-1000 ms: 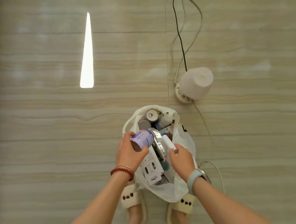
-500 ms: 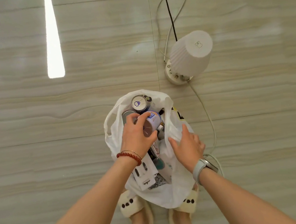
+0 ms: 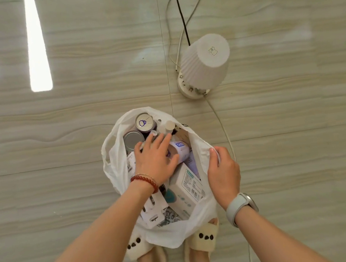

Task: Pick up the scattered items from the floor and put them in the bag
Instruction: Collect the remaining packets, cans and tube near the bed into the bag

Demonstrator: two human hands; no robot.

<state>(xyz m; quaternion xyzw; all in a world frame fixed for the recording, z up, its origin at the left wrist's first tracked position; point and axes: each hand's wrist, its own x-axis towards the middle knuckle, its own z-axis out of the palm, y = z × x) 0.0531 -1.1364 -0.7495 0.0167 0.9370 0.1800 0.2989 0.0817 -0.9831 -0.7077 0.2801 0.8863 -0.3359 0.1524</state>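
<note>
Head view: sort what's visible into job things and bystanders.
Job: plastic bag, purple-and-white can under the left hand, upright cans, white box, right hand holding the bag's rim.
Bystanders: white lamp, cables, slippers.

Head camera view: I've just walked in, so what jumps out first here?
A white plastic bag stuffed with cans and boxes stands on the floor between the person's slippered feet. The left hand lies on a white and purple can inside, while the right hand pinches the bag's rim. Beyond, an upturned white cup covers a socket.
</note>
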